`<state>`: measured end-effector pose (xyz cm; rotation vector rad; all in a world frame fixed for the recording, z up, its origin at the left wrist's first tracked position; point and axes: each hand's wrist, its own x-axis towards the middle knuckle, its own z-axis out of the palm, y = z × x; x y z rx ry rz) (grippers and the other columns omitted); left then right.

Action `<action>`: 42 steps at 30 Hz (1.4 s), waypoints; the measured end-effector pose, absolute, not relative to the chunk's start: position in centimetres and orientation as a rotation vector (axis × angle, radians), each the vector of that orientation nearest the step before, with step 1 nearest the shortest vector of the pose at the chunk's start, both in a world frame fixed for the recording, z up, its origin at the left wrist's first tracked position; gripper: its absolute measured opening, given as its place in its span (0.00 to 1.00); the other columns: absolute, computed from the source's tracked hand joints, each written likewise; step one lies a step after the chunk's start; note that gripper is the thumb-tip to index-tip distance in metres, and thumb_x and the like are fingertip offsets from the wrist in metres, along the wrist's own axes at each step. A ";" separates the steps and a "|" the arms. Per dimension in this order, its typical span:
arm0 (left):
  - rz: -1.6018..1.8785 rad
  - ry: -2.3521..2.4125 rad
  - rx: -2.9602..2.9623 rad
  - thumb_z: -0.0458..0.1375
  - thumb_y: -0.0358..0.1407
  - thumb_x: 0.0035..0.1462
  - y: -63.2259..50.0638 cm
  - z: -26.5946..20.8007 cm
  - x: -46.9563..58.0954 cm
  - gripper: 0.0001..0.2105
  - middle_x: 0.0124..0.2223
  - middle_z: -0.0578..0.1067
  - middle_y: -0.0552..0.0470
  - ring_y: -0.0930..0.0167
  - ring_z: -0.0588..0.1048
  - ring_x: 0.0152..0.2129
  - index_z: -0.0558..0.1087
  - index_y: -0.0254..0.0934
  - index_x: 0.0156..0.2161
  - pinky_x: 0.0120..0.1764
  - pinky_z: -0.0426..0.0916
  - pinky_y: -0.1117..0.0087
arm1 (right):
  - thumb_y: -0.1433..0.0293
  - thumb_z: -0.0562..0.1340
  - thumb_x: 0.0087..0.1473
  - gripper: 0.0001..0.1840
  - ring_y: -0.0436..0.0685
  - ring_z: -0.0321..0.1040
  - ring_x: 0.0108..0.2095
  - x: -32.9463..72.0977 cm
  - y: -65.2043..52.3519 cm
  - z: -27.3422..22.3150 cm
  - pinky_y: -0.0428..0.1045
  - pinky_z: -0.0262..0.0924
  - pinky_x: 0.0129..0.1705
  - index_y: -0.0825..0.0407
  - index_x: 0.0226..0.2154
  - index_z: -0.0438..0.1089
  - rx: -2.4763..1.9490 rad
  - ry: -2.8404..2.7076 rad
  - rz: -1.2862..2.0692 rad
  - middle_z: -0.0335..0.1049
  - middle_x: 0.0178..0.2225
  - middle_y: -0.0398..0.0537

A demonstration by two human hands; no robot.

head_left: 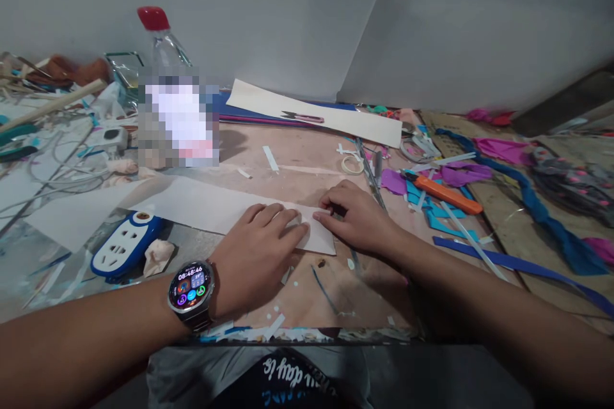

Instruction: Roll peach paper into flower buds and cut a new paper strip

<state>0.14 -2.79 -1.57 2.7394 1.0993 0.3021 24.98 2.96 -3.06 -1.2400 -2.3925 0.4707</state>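
Note:
A long white strip (192, 201), like paper or thin card, lies across the work table (297, 160). My left hand (261, 249), with a watch on its wrist, rests on the strip near its right end, palm down and fingers stretched out. Close to that same end, my right hand (352, 220) is closed, thumb and forefinger pinching a small narrow white strip (322, 211) at the surface of the long one. Whether this small strip is separate or a folded part of the long one, I cannot tell.
A blue-and-white power socket (127, 246) sits left of my left hand. Behind stand a red-capped bottle (165, 45) and a cream strip (268, 102) carrying thread snips (303, 117). To the right lie a tape roll (352, 164), an orange cutter knife (446, 195) and coloured scraps.

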 end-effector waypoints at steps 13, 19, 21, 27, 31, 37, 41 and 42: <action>0.072 1.192 2.761 0.49 0.32 0.68 -1.5 -3.5 -0.7 0.30 0.75 0.56 0.34 0.54 0.55 0.72 0.56 0.24 0.72 0.71 0.51 0.50 | 0.71 0.66 0.58 0.09 0.57 0.72 0.36 25.1 2.9 -3.7 0.52 0.66 0.39 0.50 0.44 0.76 -1.275 -2.255 0.577 0.75 0.39 0.51; -0.044 1.244 2.760 0.52 0.33 0.60 -2.7 -3.3 -0.3 0.36 0.75 0.52 0.28 0.47 0.51 0.73 0.53 0.18 0.72 0.70 0.52 0.42 | 0.71 0.68 0.57 0.12 0.57 0.71 0.35 24.9 2.8 -3.5 0.52 0.64 0.41 0.51 0.46 0.76 -1.293 -2.285 0.510 0.75 0.37 0.49; -0.045 1.268 2.766 0.53 0.31 0.57 -3.2 -3.3 -0.3 0.39 0.75 0.52 0.27 0.45 0.50 0.73 0.53 0.18 0.72 0.68 0.54 0.37 | 0.72 0.68 0.57 0.13 0.57 0.70 0.35 24.7 2.7 -3.5 0.51 0.64 0.40 0.50 0.46 0.75 -1.286 -2.299 0.503 0.74 0.35 0.48; 0.089 1.251 2.786 0.53 0.32 0.55 -3.7 -3.0 -0.4 0.39 0.76 0.52 0.39 0.45 0.52 0.72 0.54 0.33 0.73 0.64 0.53 0.28 | 0.71 0.69 0.58 0.14 0.56 0.70 0.34 24.5 2.5 -3.4 0.51 0.64 0.40 0.50 0.47 0.75 -1.248 -2.325 0.506 0.74 0.34 0.47; 0.026 1.225 2.779 0.52 0.30 0.57 -3.2 -3.0 -0.5 0.36 0.76 0.53 0.42 0.46 0.54 0.72 0.57 0.33 0.72 0.63 0.54 0.27 | 0.70 0.70 0.58 0.13 0.57 0.71 0.34 24.5 2.4 -3.4 0.51 0.64 0.39 0.50 0.46 0.75 -1.276 -2.311 0.488 0.75 0.34 0.47; -0.026 1.281 2.751 0.50 0.29 0.61 -3.0 -3.1 -0.6 0.34 0.75 0.56 0.38 0.45 0.56 0.71 0.56 0.29 0.72 0.62 0.58 0.30 | 0.71 0.66 0.59 0.10 0.57 0.71 0.34 24.5 2.4 -3.6 0.51 0.63 0.38 0.51 0.45 0.75 -1.285 -2.304 0.479 0.75 0.32 0.46; 0.022 1.253 2.771 0.50 0.31 0.63 -3.1 -2.9 -0.5 0.33 0.76 0.54 0.39 0.45 0.55 0.71 0.55 0.32 0.73 0.61 0.56 0.27 | 0.71 0.67 0.59 0.11 0.57 0.72 0.34 24.5 2.4 -3.7 0.51 0.63 0.39 0.51 0.45 0.75 -1.268 -2.311 0.490 0.76 0.32 0.46; 0.033 1.238 2.780 0.49 0.31 0.64 -3.0 -2.9 -0.6 0.32 0.76 0.54 0.40 0.46 0.56 0.71 0.56 0.33 0.73 0.62 0.55 0.27 | 0.71 0.67 0.59 0.11 0.57 0.72 0.34 24.5 2.4 -3.6 0.51 0.63 0.39 0.51 0.45 0.75 -1.269 -2.310 0.492 0.76 0.32 0.46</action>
